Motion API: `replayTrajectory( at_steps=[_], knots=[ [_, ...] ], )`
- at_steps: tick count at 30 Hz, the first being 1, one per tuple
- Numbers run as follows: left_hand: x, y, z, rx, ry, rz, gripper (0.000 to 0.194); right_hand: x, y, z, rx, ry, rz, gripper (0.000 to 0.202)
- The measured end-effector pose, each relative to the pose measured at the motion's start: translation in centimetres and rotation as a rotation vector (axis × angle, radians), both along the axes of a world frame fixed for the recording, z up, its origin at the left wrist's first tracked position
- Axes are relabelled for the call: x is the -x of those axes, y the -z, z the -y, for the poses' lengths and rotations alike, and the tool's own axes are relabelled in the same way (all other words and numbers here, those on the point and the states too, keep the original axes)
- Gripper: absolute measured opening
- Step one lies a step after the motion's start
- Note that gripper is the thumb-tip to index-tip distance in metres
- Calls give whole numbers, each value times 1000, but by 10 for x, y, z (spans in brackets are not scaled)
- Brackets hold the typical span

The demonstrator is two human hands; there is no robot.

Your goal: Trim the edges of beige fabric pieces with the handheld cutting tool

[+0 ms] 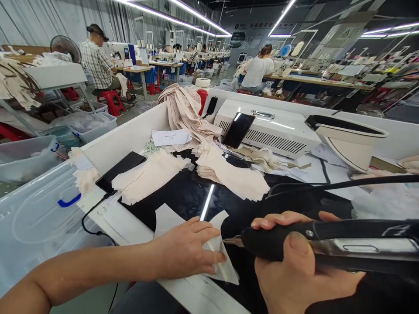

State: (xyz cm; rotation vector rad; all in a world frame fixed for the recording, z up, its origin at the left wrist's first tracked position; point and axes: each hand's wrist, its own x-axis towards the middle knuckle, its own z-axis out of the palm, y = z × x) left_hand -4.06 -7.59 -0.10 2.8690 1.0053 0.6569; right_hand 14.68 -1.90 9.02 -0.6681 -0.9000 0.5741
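Observation:
My left hand (193, 248) lies on a pale cut piece of cloth (227, 268) at the front of the black work surface. Its fingers are spread and press the piece, which looks creased beneath them. On the right, my right hand (291, 279) is wrapped round a black and silver iron (268, 242), thumb towards me. The iron's narrow metal tip points left and meets the cloth's edge beside my left fingertips; whether it rests on it I cannot tell. Beyond lie a stack of beige pieces (232, 172) and another pale pile (149, 174).
A black tablet (121, 171) with a cable lies at the left edge. A phone (238, 130) leans on a white vented box (265, 126). A black cord (343, 182) crosses at right. Draped cloth (183, 104) hangs behind. Two people sit farther off, near sewing machines.

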Motion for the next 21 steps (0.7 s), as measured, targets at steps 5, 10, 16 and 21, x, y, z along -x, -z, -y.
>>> replayTrajectory(
  at_steps=[5,10,16,21],
  knots=[
    [-13,-7,20,-22,-47,-85,53,-1,-2,4,61,6,18,48],
    [-18,-23,30,-107,-89,-91,42,-8,-4,11,54,-24,28,49],
    [4,-24,-32,19,190,-68,30,-11,4,13,21,-25,42,52],
    [21,-14,-60,187,255,-98,37,-12,17,17,35,-27,75,51]
  ],
)
